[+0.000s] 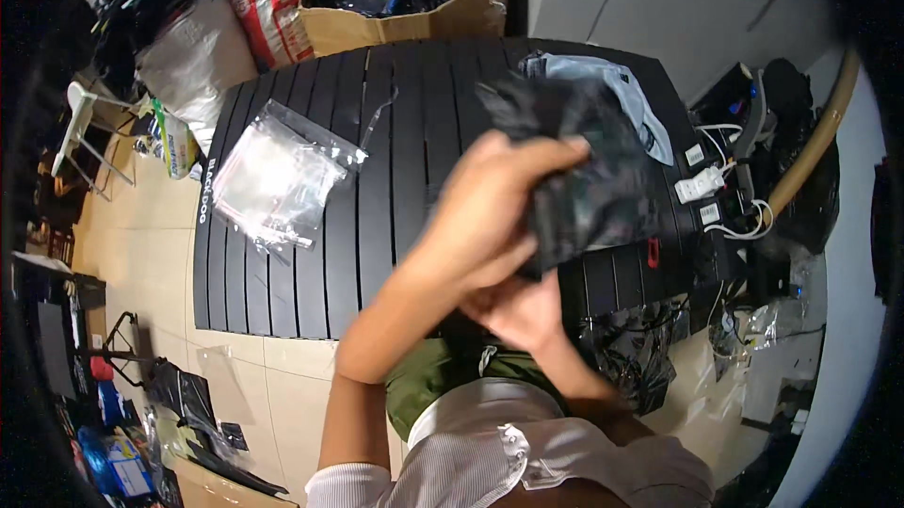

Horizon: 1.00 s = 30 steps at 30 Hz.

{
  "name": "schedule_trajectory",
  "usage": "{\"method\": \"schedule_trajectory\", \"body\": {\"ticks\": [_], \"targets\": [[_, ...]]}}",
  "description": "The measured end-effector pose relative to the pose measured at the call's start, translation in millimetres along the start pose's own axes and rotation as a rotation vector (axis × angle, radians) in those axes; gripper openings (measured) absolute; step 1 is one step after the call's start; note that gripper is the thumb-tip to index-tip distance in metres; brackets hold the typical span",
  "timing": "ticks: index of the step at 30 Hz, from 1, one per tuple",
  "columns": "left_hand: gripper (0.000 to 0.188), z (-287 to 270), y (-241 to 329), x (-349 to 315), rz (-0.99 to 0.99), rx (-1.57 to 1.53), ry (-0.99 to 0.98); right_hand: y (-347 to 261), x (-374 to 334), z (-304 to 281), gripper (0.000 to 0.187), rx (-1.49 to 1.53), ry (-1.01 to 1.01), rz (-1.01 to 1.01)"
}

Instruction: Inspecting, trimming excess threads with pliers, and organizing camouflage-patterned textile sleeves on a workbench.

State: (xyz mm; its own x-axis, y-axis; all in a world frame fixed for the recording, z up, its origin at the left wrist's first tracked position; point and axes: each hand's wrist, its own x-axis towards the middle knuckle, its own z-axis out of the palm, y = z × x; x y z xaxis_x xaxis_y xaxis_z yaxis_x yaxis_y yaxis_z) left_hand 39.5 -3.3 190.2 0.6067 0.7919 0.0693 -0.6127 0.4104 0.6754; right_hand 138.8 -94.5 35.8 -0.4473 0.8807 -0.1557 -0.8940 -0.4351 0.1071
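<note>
My left hand (504, 183) is closed on a dark, faintly patterned cloth bundle (603, 178), its thumb lying across the top. The bundle hangs over the right part of the black slatted table (405, 131) and is blurred by motion. Just below, near the table's front edge, my right hand (527, 310) is turned palm up. Its fingers are largely hidden behind my left wrist, so what they hold cannot be made out. A pale blue-grey cloth (650, 122) lies beyond the bundle. At the table's left lies a stack of clear plastic bags (278, 178).
Behind the table stands a cardboard box (405, 28) full of dark packets, beside white and red sacks (198, 56). A power strip (702, 183) with white cables sits at the right edge. A small red object (653, 254) lies near the bundle. Clear plastic litters the floor.
</note>
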Motion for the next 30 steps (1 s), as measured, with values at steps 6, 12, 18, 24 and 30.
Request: {"method": "schedule_trajectory", "body": {"ticks": [6,12,18,24,30], "targets": [[0.024,-13.6,46.0,-84.0,1.022,0.889,0.663,-73.2,17.8,25.8,0.062,0.018,-0.373,-0.443],[0.024,-129.6,66.3,-136.0,0.106,0.005,0.708,-139.4,2.3,34.4,0.064,-0.062,-0.182,-0.622],[0.028,-242.2,13.8,-158.1,-0.189,-0.175,0.544,-152.3,-30.8,-12.3,0.068,-0.126,0.099,-0.720],[0.031,-237.9,-0.1,-166.0,-0.224,0.242,0.776,-176.2,-66.6,-16.5,0.047,2.904,-0.816,0.603],[0.021,-221.9,-4.0,-141.8,-0.123,0.574,0.900,-215.5,-48.6,-10.5,0.036,3.331,0.204,1.116]]}}
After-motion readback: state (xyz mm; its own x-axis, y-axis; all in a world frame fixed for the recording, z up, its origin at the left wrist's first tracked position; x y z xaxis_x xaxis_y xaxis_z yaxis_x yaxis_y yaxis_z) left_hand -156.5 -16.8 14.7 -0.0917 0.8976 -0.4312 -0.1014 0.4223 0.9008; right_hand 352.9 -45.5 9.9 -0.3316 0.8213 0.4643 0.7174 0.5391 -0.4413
